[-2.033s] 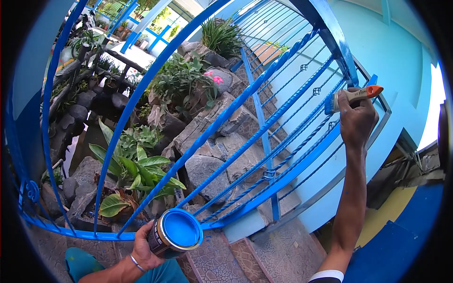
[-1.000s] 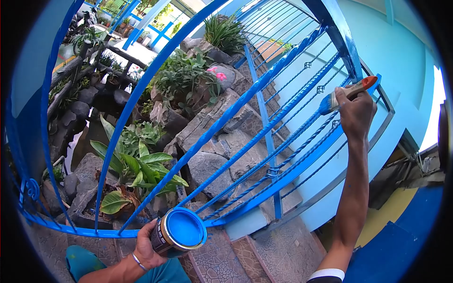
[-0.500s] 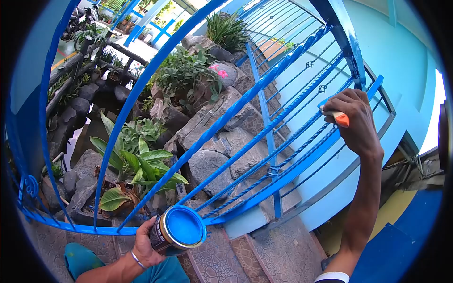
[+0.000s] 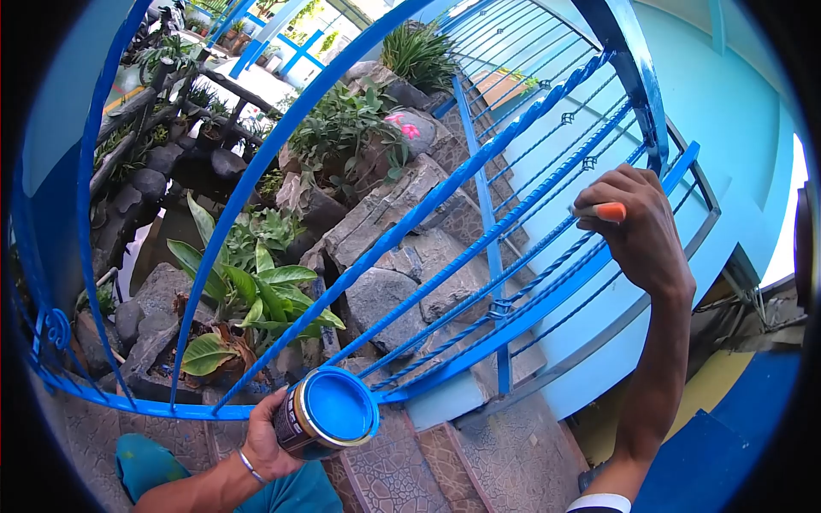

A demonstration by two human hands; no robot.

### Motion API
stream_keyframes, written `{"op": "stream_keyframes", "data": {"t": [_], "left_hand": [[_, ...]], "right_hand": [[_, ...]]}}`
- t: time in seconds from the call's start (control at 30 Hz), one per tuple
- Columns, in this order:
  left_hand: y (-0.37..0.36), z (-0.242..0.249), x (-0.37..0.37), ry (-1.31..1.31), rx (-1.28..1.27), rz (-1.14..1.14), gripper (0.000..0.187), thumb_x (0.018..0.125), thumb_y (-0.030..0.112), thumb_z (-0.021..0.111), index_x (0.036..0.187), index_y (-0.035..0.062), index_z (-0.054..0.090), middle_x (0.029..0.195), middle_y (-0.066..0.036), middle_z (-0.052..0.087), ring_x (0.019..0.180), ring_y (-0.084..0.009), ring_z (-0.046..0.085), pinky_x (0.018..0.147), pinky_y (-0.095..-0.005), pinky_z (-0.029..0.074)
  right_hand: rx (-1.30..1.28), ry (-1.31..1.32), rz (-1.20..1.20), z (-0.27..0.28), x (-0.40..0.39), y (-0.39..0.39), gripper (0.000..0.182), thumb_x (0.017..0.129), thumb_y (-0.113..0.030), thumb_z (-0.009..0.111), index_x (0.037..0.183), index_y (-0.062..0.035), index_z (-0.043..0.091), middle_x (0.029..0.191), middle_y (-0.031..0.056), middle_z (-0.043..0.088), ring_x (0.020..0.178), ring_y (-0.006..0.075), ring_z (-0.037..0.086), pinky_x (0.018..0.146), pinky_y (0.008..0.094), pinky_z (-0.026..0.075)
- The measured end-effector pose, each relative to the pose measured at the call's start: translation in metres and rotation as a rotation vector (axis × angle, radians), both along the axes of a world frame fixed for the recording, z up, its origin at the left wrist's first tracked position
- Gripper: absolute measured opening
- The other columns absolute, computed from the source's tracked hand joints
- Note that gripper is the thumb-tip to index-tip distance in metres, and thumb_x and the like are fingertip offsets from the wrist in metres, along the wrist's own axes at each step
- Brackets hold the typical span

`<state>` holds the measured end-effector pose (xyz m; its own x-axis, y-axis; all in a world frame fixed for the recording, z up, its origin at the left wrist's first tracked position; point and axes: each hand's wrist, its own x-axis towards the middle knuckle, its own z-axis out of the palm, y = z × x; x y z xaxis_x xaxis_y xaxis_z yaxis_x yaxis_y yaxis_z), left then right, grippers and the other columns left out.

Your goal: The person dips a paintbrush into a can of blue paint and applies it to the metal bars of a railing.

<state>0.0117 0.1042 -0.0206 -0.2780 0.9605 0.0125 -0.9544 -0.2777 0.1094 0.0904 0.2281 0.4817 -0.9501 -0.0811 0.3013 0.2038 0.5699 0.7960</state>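
My left hand (image 4: 270, 436) is wrapped round a paint can (image 4: 295, 423) filled with blue paint (image 4: 336, 405); the can tilts slightly by the lower rail. Up at the right, my right hand (image 4: 637, 218) grips a paintbrush with an orange-ended handle (image 4: 609, 211). The brush's head end points left, against or close to the twisted bars of the blue metal railing (image 4: 410, 221); its bristles are mostly hidden behind my fingers. Wet-looking blue shines on the thick twisted bar and on the flat post (image 4: 631, 77) above my right hand.
Behind the bars lie rocks (image 4: 376, 308), leafy plants (image 4: 256, 286) and a small pond (image 4: 184, 227). Patterned stone steps (image 4: 402, 470) run below the railing. A light blue wall (image 4: 714, 120) stands at the right, with a dark blue panel (image 4: 727, 445) lower down.
My right hand has shifted slightly down along the bars, and the brush has turned in it. My left hand holds the can almost as before. The view has moved slightly.
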Motion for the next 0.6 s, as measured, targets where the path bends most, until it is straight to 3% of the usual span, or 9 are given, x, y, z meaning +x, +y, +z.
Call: {"op": "stream_keyframes", "data": {"t": [0.07,0.2,0.33,0.47,0.6], "left_hand": [[-0.001,0.003,0.002,0.007,-0.009,0.015,0.073,0.099,0.064,0.051,0.153,0.0169,0.059,0.151,-0.019,0.063,0.132,-0.0454,0.064,0.103,-0.0697,0.051],[-0.001,0.003,0.001,0.000,-0.025,0.023,0.072,0.099,0.064,0.052,0.152,0.0166,0.060,0.152,-0.018,0.063,0.133,-0.0452,0.063,0.104,-0.0709,0.050],[-0.002,0.005,0.002,0.017,-0.028,0.017,0.072,0.099,0.064,0.051,0.152,0.0170,0.060,0.153,-0.018,0.063,0.135,-0.0450,0.062,0.106,-0.0713,0.049],[0.001,0.000,0.002,0.007,-0.018,0.021,0.071,0.099,0.063,0.050,0.153,0.0170,0.060,0.154,-0.018,0.062,0.136,-0.0449,0.061,0.108,-0.0717,0.048],[-0.001,0.003,0.001,0.004,-0.022,0.019,0.070,0.100,0.062,0.050,0.153,0.0168,0.060,0.154,-0.018,0.062,0.137,-0.0448,0.061,0.111,-0.0724,0.046]], "right_hand": [[0.123,0.015,0.177,-0.004,-0.004,0.017,0.012,0.091,-0.001,0.079,0.096,-0.0124,0.079,0.096,0.0006,0.076,0.105,0.0188,0.066,0.109,0.0425,0.045],[0.127,-0.081,-0.006,-0.007,0.005,0.022,0.015,0.091,0.000,0.078,0.099,-0.0126,0.079,0.102,0.0002,0.077,0.106,0.0191,0.066,0.108,0.0416,0.046],[-0.016,-0.011,0.095,-0.008,0.003,0.009,0.015,0.089,-0.001,0.081,0.097,-0.0132,0.079,0.101,0.0003,0.077,0.105,0.0198,0.066,0.108,0.0409,0.046],[0.157,-0.078,0.093,-0.009,0.003,0.034,0.014,0.089,-0.002,0.081,0.097,-0.0133,0.079,0.102,-0.0002,0.077,0.107,0.0200,0.066,0.106,0.0416,0.047],[-0.082,-0.076,0.044,-0.011,0.004,0.007,0.012,0.092,-0.001,0.077,0.095,-0.0123,0.077,0.096,0.0003,0.075,0.103,0.0207,0.066,0.106,0.0424,0.046]]}}
